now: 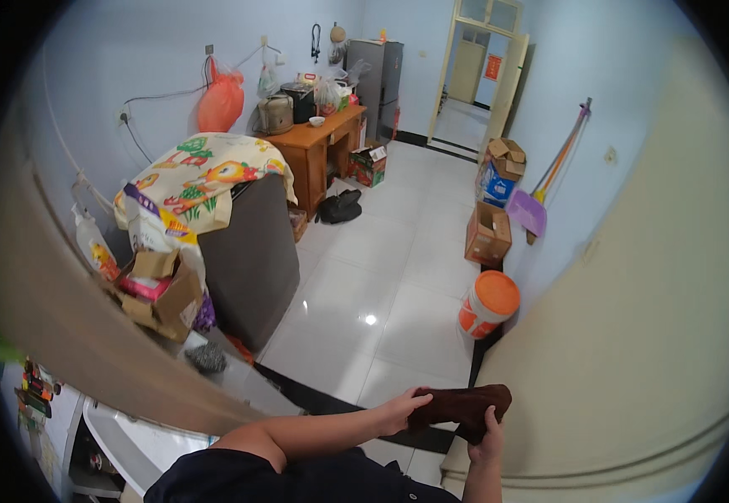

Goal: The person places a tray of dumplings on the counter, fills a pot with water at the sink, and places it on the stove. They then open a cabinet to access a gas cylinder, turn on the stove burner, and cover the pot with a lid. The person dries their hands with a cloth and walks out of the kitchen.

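A dark brown cloth (458, 406) is stretched between my two hands, low in the head view. At its left end, my left hand (403, 410) grips the edge, thumb on top. My right hand (487, 436) pinches the right end, where part of the cloth hangs down beside the fingers. What kind of cloth it is, I cannot tell. Both hands are raised above the floor near the doorway's dark threshold strip (314, 387).
A cream door (633, 335) stands close on my right. An orange-lidded bucket (490, 303), cardboard boxes (488, 233) and a purple dustpan (528, 213) line the right wall. To the left are a cloth-covered grey appliance (255, 251), an open carton (167, 293) and a wooden desk (306, 159).
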The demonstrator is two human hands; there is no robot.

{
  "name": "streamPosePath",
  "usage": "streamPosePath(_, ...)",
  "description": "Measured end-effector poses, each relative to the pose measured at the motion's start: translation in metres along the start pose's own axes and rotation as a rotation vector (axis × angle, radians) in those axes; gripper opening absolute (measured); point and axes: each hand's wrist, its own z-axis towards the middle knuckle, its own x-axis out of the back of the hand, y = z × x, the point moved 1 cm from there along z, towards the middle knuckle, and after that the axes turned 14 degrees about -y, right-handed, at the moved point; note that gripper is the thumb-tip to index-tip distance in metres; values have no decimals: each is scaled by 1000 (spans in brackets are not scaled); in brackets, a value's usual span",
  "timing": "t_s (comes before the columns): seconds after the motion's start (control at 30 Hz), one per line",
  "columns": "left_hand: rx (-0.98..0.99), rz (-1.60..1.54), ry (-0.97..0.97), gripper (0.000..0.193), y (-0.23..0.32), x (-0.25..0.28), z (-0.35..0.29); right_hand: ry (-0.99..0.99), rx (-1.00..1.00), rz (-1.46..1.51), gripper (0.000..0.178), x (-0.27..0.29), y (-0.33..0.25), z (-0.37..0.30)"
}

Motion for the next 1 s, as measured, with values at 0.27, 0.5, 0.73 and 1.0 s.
streamPosePath(0.27,-110,-270,-857,44,116,25,159,-512,285,-1140,37,-51,-9,159)
streamPosePath(0.5,-202,-448,54,29,153,42,305,-24,371,-1264,22,36,-51,352)
streamPosePath(0.73,-457,-418,32,33,287,19,382,-239,-418,262,39,145,-77,505)
streamPosePath(1.0,-372,-598,-18,33,362,116,449,-292,-592,443,39,138,-16,629)
